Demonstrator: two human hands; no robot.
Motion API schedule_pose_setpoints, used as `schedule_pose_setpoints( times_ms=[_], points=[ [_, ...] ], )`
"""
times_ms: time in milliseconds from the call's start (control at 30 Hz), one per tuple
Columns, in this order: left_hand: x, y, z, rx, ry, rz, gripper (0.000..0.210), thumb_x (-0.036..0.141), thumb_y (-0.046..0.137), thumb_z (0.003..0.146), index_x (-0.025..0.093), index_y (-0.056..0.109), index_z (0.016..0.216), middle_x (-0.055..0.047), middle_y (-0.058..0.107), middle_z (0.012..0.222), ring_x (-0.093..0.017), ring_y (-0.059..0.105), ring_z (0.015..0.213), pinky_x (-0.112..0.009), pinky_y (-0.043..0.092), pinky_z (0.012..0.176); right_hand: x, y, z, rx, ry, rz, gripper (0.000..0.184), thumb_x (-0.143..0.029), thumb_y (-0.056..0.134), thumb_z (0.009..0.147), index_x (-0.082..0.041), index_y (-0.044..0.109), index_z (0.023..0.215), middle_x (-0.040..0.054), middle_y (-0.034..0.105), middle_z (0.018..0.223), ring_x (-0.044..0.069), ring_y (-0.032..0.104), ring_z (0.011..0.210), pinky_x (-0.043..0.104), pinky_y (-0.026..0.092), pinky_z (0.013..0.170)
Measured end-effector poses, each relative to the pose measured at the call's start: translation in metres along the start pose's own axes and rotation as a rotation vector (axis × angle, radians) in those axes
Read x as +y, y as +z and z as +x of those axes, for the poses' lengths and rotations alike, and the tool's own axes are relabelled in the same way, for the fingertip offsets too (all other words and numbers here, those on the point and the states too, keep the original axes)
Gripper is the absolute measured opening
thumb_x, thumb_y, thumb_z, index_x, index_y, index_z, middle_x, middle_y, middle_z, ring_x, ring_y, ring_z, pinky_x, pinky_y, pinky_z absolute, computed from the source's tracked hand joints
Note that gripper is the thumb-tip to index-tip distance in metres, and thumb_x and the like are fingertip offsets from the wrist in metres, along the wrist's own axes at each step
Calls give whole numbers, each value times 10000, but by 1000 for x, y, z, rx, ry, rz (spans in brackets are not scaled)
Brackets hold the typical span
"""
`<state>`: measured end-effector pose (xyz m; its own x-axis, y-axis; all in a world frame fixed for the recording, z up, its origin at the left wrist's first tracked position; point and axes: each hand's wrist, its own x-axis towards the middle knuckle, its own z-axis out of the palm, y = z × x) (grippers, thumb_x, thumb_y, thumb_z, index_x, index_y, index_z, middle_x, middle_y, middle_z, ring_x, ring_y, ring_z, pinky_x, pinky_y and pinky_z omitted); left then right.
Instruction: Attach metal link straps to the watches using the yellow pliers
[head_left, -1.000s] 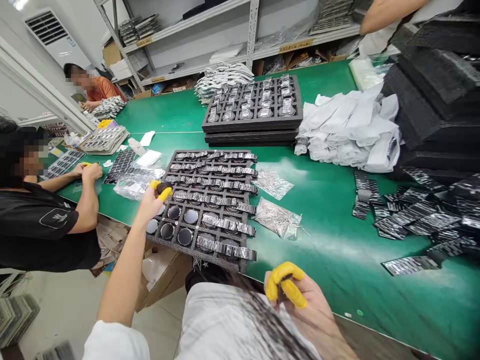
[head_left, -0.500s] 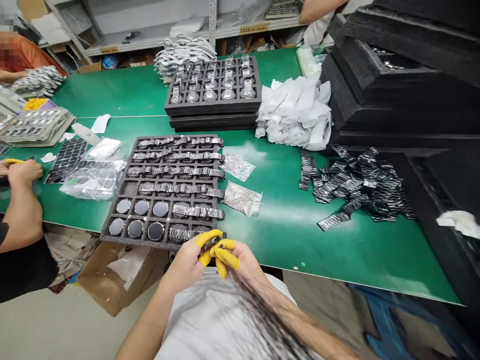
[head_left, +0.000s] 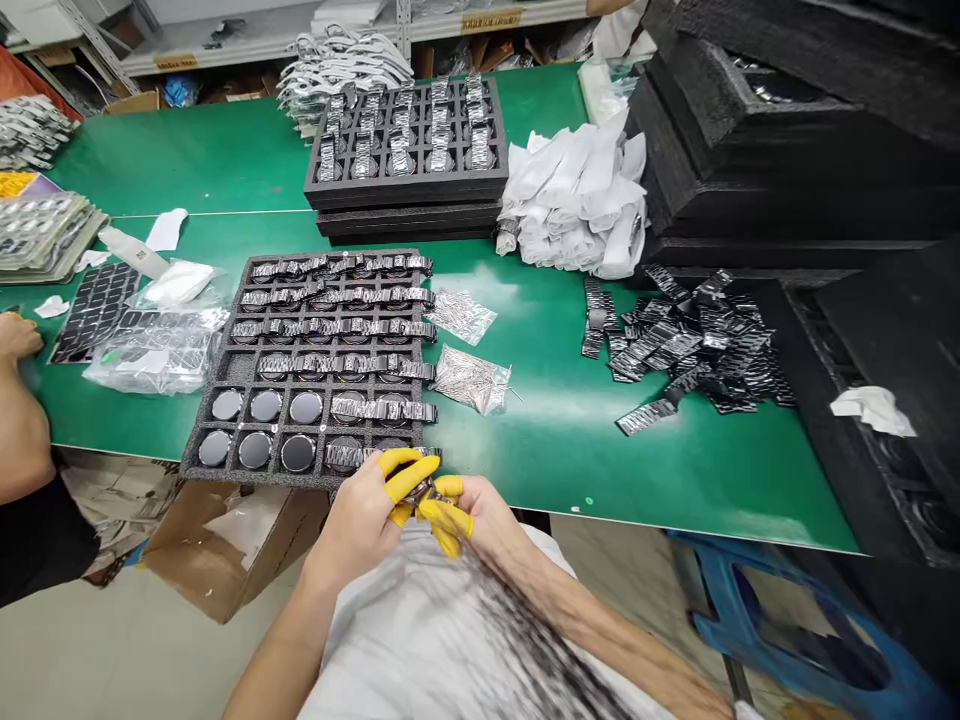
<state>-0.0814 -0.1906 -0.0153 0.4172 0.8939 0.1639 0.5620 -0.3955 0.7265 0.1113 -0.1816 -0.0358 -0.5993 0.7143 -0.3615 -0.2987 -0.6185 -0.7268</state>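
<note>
Head view: held 1 small dark metallic piece (head_left: 421,492) between left hand (head_left: 364,512) and right hand (head_left: 487,515), in front of the white shirt (head_left: 405,620), near the right front corner of the foam tray (head_left: 247,476). Pinched from 2 sides by yellow-covered fingertips (head_left: 411,480).

Done, by judgement: well over half of the tray, with banded watches (head_left: 322,328) across most rows. Remaining: 6 bare watch faces (head_left: 266,405) in the 2 nearest rows, plus the held piece. Stocked at right: heaped loose bands (head_left: 712,345); 2 bags of metal pins (head_left: 471,380).

Hidden: most of the piece, behind fingers; could not make out any band fixed to it. Covered by the left hand: part of the tray's near edge. Cut off at left: a co-worker's arm (head_left: 21,425). Blurred: hair strands (head_left: 525,640).
</note>
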Motion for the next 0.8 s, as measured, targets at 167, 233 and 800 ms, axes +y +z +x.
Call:
schedule_pose_setpoints(
  times_ms=[167, 233, 800],
  points=[
    [1, 7, -3, 17, -32, -55, 632, 103, 524, 999, 376, 509, 1569, -88, 627, 1438, -282, 648, 1273, -467, 579, 1080, 8, 0, -1, -1, -50, 66, 489, -602, 861, 794, -176, 632, 723, -47, 559, 463, 78, 404, 386, 220, 312, 419],
    [2, 9, -4, 47, -36, -83, 600, 134, 490, 1019, 366, 506, 1572, -109, 608, 1441, -303, 631, 1294, -497, 573, 1083, 11, 2, -2, 13, -68, 110, 493, -628, 824, 828, -182, 624, 762, -53, 558, 469, 77, 397, 381, 215, 306, 413],
    [12, 16, -4, 138, 55, -377, 405, 411, 465, 1064, 262, 584, 1421, -137, 533, 1287, -275, 587, 1129, -439, 554, 944, 6, 12, -10, 32, -122, 63, 472, -605, 785, 881, -189, 600, 755, -56, 540, 467, 70, 349, 388, 219, 276, 428]
  ],
)
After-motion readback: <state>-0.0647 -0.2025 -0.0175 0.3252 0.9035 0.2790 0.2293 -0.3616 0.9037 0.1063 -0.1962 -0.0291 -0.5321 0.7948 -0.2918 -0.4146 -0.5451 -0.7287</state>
